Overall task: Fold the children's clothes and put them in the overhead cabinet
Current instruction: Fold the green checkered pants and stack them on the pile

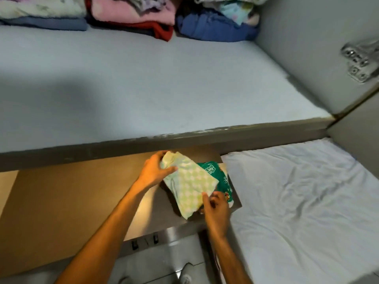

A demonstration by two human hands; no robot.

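1. Nearest the camera: two bare forearms reaching up and forward over a steel surface (180, 232) below the cabinet shelf (143, 89).
2. Left hand (153, 173): fingers curled round the far left end of a pale green patterned garment (190, 185), thumb pressed on top; it grips the cloth.
3. The garment sits folded on the brown ledge (71, 201) just under the shelf's front edge, lying partly over a darker green printed garment (219, 177).
4. Right hand (215, 208): fingers bent, pinching the near right edge of the pale green garment; what the lower fingers do is hidden.
5. Further right: a white wrinkled sheet (297, 201).
6. Up on the shelf, left to right: folded stacks (131, 15) of clothes, pale and blue, pink and red, then dark blue. The front half of the shelf holds nothing yet.
7. Handling judgement: thin, soft, light cloth, floppy, folds will slip open if lifted by one edge. Best taken from both ends with a palm under the bundle, kept flat on the way up to the shelf.
8. Step: looks like squaring the fold before lifting.
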